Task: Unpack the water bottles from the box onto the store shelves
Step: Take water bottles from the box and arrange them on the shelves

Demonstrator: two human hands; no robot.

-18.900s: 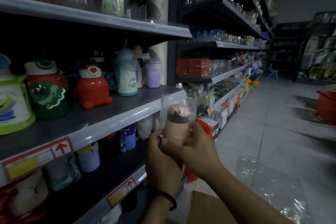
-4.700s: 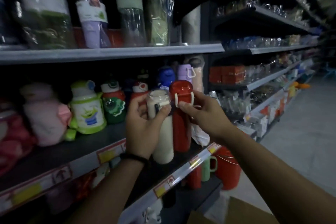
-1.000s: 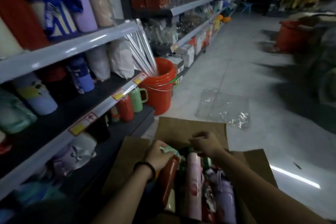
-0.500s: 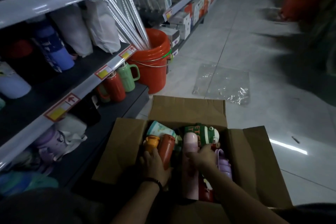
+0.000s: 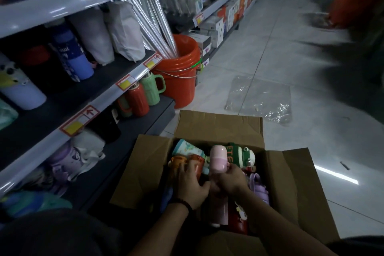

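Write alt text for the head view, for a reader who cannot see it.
Two hands reach into a cardboard box of water bottles on a store floor: the right hand grips a pink bottle, the left hand lies on a red bottle. Stocked shelves stand to the left.

Dim, bluish light overall. Glare streak on floor (image 5: pixel 324 131) right of the right hand (image 5: pixel 230 181). Far beyond it, motion blur; shelves (image 5: pixel 72 0) bow at left edge.
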